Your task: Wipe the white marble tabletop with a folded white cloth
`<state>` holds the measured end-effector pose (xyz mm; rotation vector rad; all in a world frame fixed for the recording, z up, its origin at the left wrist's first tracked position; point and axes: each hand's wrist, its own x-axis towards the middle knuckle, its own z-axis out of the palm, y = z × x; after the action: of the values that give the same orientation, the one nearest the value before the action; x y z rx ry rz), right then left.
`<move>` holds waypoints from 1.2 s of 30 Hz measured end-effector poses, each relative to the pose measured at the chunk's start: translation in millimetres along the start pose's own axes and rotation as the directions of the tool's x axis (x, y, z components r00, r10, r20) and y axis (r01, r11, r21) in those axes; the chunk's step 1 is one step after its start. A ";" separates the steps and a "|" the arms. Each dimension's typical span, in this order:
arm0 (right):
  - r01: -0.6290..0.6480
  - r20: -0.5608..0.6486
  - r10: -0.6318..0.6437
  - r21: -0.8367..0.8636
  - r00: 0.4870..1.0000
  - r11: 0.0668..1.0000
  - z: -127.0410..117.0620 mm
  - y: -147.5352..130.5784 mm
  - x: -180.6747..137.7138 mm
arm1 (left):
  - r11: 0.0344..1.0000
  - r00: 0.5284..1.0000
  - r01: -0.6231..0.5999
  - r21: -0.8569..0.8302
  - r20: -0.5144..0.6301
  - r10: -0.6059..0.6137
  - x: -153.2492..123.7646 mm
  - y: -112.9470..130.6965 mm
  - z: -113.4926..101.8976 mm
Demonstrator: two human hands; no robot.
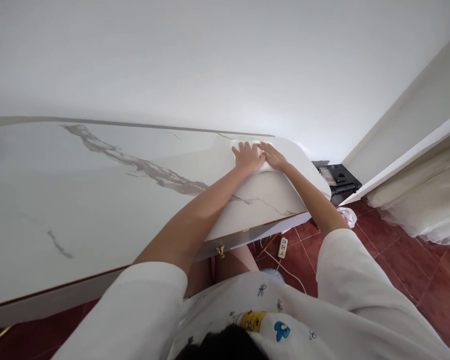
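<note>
A white folded cloth (267, 167) lies on the white, grey-veined tabletop (97, 200), near its right end. My left hand (248, 157) rests flat on the cloth with its fingers spread. Beside it, my right hand (274, 157) also lies flat over the cloth, fingers stretched out to the left and close to the left hand. The two hands meet or nearly meet over the middle of the cloth, and much of it is hidden under them.
A white wall (225, 65) runs behind the table. Right of the table stand a black case-like object (345, 180) and a pale, sheer curtain (423, 200). A power strip (282, 247) with its cord lies on red floor tiles. A brass drawer knob (220, 251) juts from the table front.
</note>
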<state>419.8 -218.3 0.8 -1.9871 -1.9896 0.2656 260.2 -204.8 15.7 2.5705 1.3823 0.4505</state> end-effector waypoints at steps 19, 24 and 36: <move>0.139 -0.041 -0.141 -0.054 0.989 0.989 8.3 -31.1 -125.3 | 0.997 0.992 -0.069 0.018 0.110 0.066 -116.7 28.3 -20.0; 0.135 -0.033 -0.138 -0.074 0.990 0.988 6.7 -44.3 -147.5 | 0.996 0.990 -0.085 0.029 0.113 0.081 -134.8 31.3 -19.1; 0.085 -0.070 -0.090 -0.059 0.994 0.995 10.1 -60.8 -188.6 | 0.989 0.981 -0.145 0.014 0.133 0.142 -168.6 35.7 -24.0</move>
<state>356.5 -406.2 -4.6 -1.9079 -2.0527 0.1168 192.0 -364.8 19.5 2.6762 1.1704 0.2809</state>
